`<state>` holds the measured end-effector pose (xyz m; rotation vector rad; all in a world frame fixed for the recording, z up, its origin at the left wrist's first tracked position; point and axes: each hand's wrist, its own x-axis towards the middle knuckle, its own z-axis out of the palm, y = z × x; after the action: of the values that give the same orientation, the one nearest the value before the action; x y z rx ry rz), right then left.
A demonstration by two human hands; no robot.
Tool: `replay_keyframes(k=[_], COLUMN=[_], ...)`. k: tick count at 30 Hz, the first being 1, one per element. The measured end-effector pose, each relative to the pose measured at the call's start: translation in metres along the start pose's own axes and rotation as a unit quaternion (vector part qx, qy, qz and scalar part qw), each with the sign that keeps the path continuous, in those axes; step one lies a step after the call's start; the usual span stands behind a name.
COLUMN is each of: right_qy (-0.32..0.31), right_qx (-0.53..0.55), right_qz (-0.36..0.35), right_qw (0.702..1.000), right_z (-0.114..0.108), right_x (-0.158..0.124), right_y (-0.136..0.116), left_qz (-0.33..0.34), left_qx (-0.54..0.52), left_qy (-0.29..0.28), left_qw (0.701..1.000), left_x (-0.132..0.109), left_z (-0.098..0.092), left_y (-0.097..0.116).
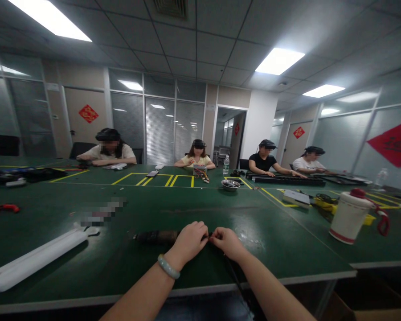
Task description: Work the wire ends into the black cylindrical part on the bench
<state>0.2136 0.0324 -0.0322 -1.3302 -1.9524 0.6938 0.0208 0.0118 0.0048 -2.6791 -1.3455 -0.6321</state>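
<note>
A dark, long cylindrical tool that looks like an electric screwdriver [157, 237] lies on the green table, its thin tip pointing left. My left hand [191, 240] is closed around its rear end, which the fingers mostly hide. Just to the right, my right hand [227, 243] is closed in a pinch where the black cord [233, 271] meets the tool. From there the cord runs down over the table's front edge. The fingertips of both hands nearly meet, and the small part between them is too hidden to make out.
A long white object [40, 258] lies at left, with a red-handled item [2, 209] beyond it. A white cup with a red lid [349, 218] stands at right. Farther back are a metal bowl [230, 185], a white box [296, 199], a water bottle [226, 165] and several seated people.
</note>
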Motion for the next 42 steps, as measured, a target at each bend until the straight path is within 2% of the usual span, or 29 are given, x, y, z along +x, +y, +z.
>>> replay_keyframes(k=[16,24,29,42], right_qy=[0.014,0.008,0.008,0.007], right_qx=[-0.020,-0.003,-0.026,-0.053], right_qz=[0.028,0.022,0.006,0.001], right_qw=[0.999,1.000,1.000,0.999], right_z=[0.0010,0.0036,0.0018,0.0017], right_x=[0.0036,0.0069,0.0030,0.0019], right_y=[-0.0032,0.0041,-0.0009,-0.0009], left_qz=[0.002,0.009,0.019,0.016], left_qx=[0.014,0.009,0.011,0.055], left_qy=[-0.006,-0.002,0.009,-0.007], left_qw=[1.000,1.000,1.000,0.998], left_x=[-0.0003,0.0005,0.0006,0.0011], left_z=[-0.0043,-0.0029,-0.0014,-0.0030], left_y=[0.0023,-0.0001,-0.0008,0.0034])
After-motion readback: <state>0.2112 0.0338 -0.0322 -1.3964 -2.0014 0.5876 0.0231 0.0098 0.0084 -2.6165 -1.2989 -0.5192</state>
